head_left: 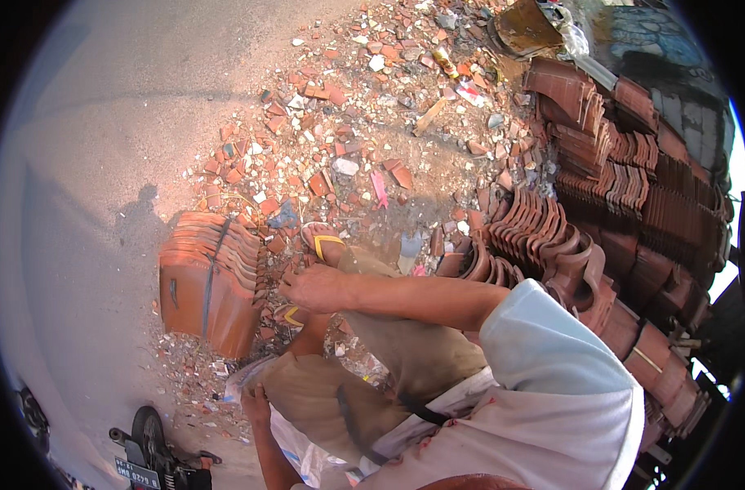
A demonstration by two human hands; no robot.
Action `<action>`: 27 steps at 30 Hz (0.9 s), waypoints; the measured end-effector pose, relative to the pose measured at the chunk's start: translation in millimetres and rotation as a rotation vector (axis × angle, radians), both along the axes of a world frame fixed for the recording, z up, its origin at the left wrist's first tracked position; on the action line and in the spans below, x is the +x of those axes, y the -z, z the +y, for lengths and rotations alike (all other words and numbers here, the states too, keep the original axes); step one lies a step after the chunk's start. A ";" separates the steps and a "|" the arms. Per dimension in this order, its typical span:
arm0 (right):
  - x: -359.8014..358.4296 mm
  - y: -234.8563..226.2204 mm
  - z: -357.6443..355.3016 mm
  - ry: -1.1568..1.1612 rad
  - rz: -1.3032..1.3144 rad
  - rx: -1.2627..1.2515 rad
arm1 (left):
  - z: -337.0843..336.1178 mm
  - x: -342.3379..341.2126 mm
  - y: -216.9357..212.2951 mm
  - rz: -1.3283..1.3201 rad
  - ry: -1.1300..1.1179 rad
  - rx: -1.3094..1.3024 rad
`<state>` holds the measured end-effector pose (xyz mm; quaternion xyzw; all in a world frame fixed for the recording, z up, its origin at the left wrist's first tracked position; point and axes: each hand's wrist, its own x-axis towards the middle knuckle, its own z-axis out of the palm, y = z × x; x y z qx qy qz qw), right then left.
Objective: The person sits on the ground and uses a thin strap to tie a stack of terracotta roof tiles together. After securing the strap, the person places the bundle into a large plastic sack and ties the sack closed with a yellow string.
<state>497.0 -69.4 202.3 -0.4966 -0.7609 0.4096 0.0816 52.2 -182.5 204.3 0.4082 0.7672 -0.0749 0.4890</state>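
Note:
My right hand (pixel 310 287) is held in front of my shins, over the rubble, with its fingers curled in. Whatever they may hold is hidden. Just left of it stands a stack of curved clay roof tiles (pixel 201 304), tied round with a dark strap (pixel 215 273). My left hand (pixel 256 405) is lower down, beside my knee and the edge of a white plastic sheet or sack (pixel 295 447). Its fingers are bent, and what they grip cannot be made out. Below my brown trousers, yellow-strapped sandals (pixel 327 242) show on my feet.
Broken tile pieces and stones (pixel 340 167) litter the ground ahead. Rows of stacked roof tiles (pixel 609 188) rise on the right, with curved tiles (pixel 535 233) close to my right arm. Paved road (pixel 86 204) lies left; a parked motorcycle (pixel 150 445) stands at lower left.

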 end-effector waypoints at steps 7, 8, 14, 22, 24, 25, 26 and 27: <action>24.1 -34.5 -86.9 0.382 0.086 -0.170 | -59.2 65.1 -194.4 -0.124 -0.041 -0.411; 36.3 -33.7 -105.2 0.507 0.063 -0.220 | -66.4 54.0 -200.6 -0.164 -0.127 -0.415; 123.7 -138.7 -239.3 0.953 -0.163 -0.601 | -27.3 37.9 -215.5 -0.155 -0.011 -0.266; 56.5 -196.2 -451.5 1.447 -0.213 -0.769 | 111.1 72.9 -230.0 -0.183 0.267 0.007; 42.8 -190.1 -477.0 1.588 -0.157 -0.740 | 134.9 146.4 -236.0 -0.237 0.278 0.071; 33.8 -183.4 -480.0 1.568 -0.137 -0.760 | 149.6 162.4 -226.2 -0.191 0.292 0.067; 27.5 -171.1 -477.0 1.537 -0.122 -0.773 | 161.3 173.3 -214.4 -0.147 0.296 0.066; 5.0 -142.1 -488.7 1.591 -0.206 -0.603 | 174.0 194.0 -204.0 -0.120 0.329 0.045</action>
